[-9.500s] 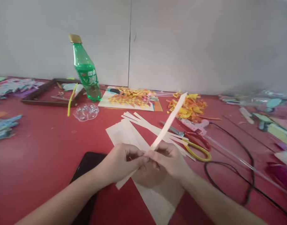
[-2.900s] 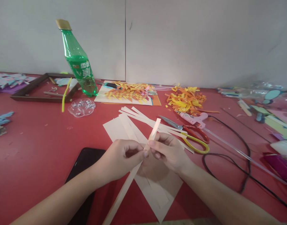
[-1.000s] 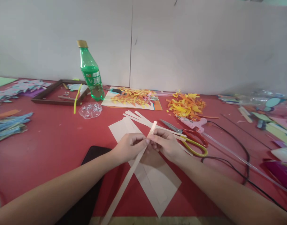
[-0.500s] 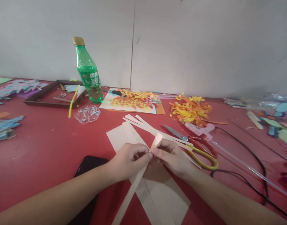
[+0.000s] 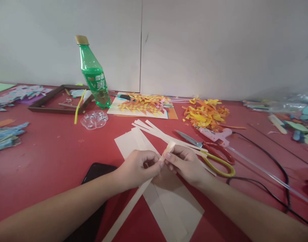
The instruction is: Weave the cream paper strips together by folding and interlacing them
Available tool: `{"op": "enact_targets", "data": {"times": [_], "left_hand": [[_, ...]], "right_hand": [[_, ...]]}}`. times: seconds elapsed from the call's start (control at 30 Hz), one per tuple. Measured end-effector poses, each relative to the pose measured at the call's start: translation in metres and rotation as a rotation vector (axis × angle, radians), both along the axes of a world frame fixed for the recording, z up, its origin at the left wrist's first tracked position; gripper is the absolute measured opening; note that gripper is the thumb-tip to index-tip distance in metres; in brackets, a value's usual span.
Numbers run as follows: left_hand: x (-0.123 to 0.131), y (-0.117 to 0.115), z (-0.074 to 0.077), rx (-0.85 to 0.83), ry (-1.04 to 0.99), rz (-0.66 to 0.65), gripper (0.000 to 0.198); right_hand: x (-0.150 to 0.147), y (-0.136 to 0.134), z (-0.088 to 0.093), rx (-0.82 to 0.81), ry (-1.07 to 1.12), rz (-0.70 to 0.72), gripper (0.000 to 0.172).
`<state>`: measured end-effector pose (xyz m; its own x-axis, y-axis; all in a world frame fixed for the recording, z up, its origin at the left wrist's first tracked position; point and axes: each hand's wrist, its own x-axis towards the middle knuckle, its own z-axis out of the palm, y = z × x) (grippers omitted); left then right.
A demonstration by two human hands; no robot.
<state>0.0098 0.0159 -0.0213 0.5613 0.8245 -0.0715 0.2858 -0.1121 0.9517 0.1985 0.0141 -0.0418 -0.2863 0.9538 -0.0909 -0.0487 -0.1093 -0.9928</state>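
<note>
Cream paper strip point(image 5: 133, 200) held in both hands above a red table point(image 5: 55, 161): thumb and forefinger of the left hand point(image 5: 141, 168) pinch it firmly, while those of the right hand point(image 5: 185, 164) grip it just beside them near its upper end, a short length of which projects beyond the fingertips; the long remainder slants down from beneath the left fingers to the lower edge of view. Below the fingers lie pale paper sheets point(image 5: 180, 205), set obliquely; just beyond the fingers, loose cut strips point(image 5: 160, 134) fan out. To the right of the fingers lie scissors point(image 5: 195, 143) with one red and one yellow handle and, farther out, a pink glue gun point(image 5: 215, 135). To the left of the fingers, a black flat device point(image 5: 99, 171) is partly hidden by the left forearm. Well beyond the fingers, from left to right, are a dark frame point(image 5: 53, 110), a clear dish point(image 5: 91, 125) of small pieces, a green bottle point(image 5: 94, 80), a woven yellow-and-orange piece point(image 5: 143, 105) and a heap of similarly coloured scraps point(image 5: 205, 114)
</note>
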Motion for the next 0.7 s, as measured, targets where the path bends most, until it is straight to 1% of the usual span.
{"op": "enact_targets", "data": {"times": [0.1, 0.23, 0.37, 0.53, 0.7], "left_hand": [[0.0001, -0.0001, -0.0011, -0.002, 0.020, -0.019, 0.034], [0.0005, -0.0014, -0.0019, 0.001, 0.017, -0.048, 0.029], [0.0004, -0.0037, 0.0004, 0.006, 0.003, -0.064, 0.028], [0.0006, -0.0051, 0.0049, 0.019, 0.000, -0.022, 0.029], [0.0006, -0.0053, 0.0033, 0.005, 0.004, -0.027, 0.027]], "right_hand": [[-0.0004, -0.0005, 0.0029, 0.011, -0.032, 0.016, 0.030], [-0.0009, -0.0009, 0.0073, 0.030, -0.044, 0.062, 0.029], [0.0001, -0.0013, 0.0043, 0.005, 0.004, 0.086, 0.028], [0.0010, -0.0006, 0.0000, -0.038, 0.054, 0.070, 0.027], [-0.0012, 0.0002, 0.0064, -0.030, 0.005, 0.072, 0.029]]}}
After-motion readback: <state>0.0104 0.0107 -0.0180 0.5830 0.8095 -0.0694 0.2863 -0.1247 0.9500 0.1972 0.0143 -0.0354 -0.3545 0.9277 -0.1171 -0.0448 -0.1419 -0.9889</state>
